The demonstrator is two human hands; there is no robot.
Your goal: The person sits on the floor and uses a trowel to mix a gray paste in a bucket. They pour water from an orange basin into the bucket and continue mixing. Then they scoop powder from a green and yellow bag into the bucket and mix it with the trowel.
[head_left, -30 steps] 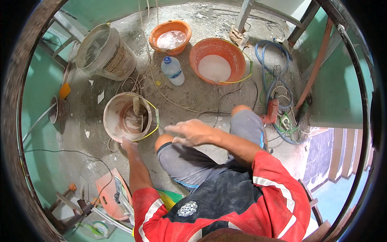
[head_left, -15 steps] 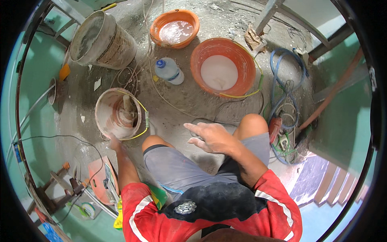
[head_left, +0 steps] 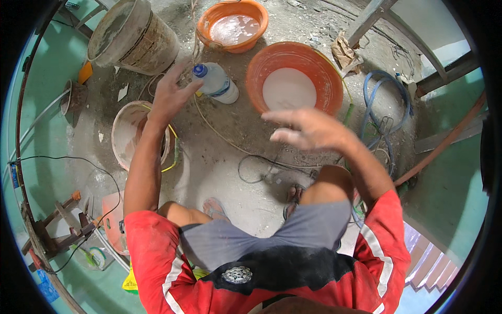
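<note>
While the left hand (head_left: 170,97) hangs with fingers spread and nothing in it just beside the cap end of the plastic bottle (head_left: 217,83), I read this as the reach step: going for the bottle, not yet on it. The bottle lies on its side on the dusty floor, blue cap toward that hand, between the tall dirty bucket (head_left: 133,36) and the big orange basin (head_left: 294,78) with white liquid in it. The right hand (head_left: 308,128) is also empty, fingers loosely apart, hovering in front of the basin's near rim. The small white bucket (head_left: 138,136) sits under the left forearm; I can't make out what's inside.

Next move, as I judge it: close the last gap and wrap the bottle body, not the cap, since it's round and could roll toward the basin.

Versus half a second ago: the left hand was down at the white bucket's rim and is now up by the bottle; the right hand has lifted off the knee; the view has tilted forward
</note>
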